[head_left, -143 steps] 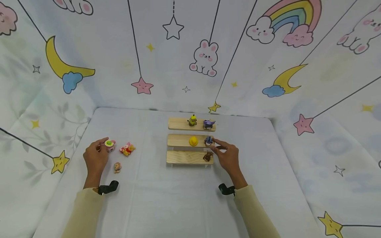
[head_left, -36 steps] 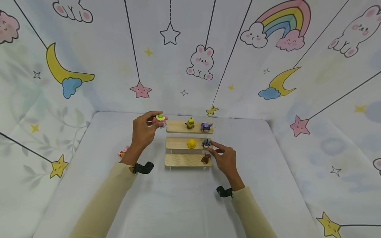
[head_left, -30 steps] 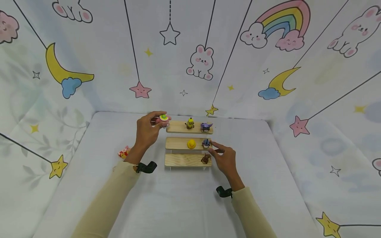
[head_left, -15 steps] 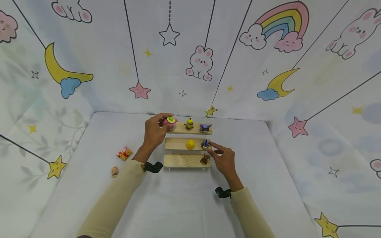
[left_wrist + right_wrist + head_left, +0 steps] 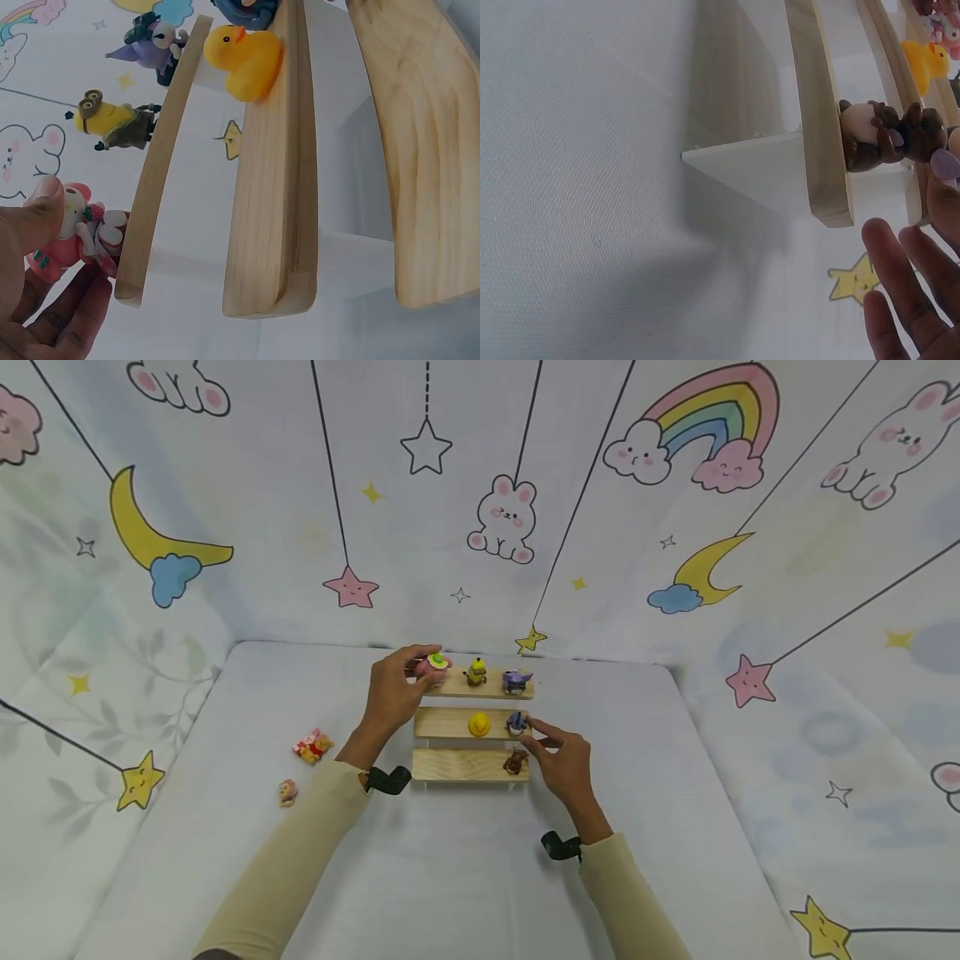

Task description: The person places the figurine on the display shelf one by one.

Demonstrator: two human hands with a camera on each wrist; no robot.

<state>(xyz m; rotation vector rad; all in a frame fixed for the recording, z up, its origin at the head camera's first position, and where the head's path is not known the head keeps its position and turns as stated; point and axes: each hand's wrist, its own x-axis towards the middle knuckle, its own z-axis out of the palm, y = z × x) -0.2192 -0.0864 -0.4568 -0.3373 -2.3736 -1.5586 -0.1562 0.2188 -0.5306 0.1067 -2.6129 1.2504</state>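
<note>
My left hand (image 5: 390, 689) pinches a pink-and-white kitty figurine (image 5: 73, 225) with a green and yellow top, at the left end of the top wooden shelf (image 5: 491, 690). In the left wrist view its feet meet the shelf's edge. My right hand (image 5: 564, 764) holds a small blue figurine (image 5: 515, 722) between thumb and index finger at the right end of the middle shelf (image 5: 438, 722). Also on that shelf sits a yellow duck (image 5: 478, 724). The top shelf bears a minion figurine (image 5: 476, 672) and a purple-hooded figurine (image 5: 514, 681).
A brown figurine (image 5: 514, 762) sits on the right end of the bottom shelf (image 5: 450, 766). To the left on the white table (image 5: 450, 877) lie a red-and-yellow bear figurine (image 5: 312, 746) and a small tan figurine (image 5: 287, 792). A printed cloth backdrop (image 5: 262, 485) rises behind.
My left hand has carried the kitty figurine from the table's left side, rightward to the top shelf's left end; lately the figurine tilts slightly. My right hand has stayed at the blue figurine.
</note>
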